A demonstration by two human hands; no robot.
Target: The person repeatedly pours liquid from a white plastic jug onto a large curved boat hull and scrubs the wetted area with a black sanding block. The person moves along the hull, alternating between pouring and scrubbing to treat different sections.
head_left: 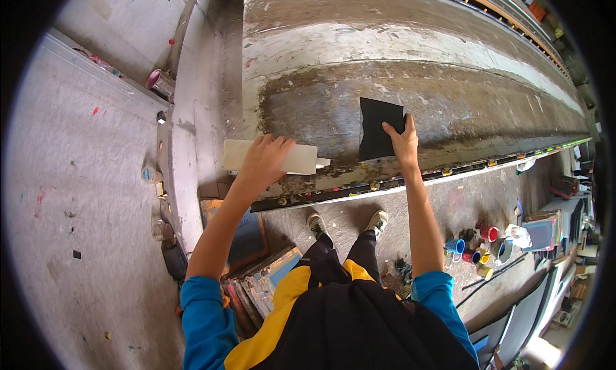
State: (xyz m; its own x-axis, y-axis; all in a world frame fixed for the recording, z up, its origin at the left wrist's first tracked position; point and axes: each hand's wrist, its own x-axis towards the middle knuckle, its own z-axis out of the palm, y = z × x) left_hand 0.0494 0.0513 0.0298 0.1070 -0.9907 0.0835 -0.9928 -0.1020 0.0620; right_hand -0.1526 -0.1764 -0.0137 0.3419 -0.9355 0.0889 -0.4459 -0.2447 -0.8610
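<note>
My left hand [268, 158] is closed over a pale cream, long rectangular block-like thing [304, 159] near the table's front edge, fingers over its far side. A smaller pale piece sticks out at its right end; I cannot make out its exact kind. To the right, my right hand [403, 142] grips a black sheet [378, 129] by its right edge, thumb on top and fingers along the edge. The sheet's left edge is ragged. It is over the stained brown and grey table [308, 107]; I cannot tell whether it lies fully flat.
A rail [443, 173] with small round fittings runs along the table's front edge. At left is a pale paint-marked surface [90, 229], with a tin [160, 83] by its edge. Paint pots [489, 233] stand on the floor at right; framed panels [256, 290] lean by my legs.
</note>
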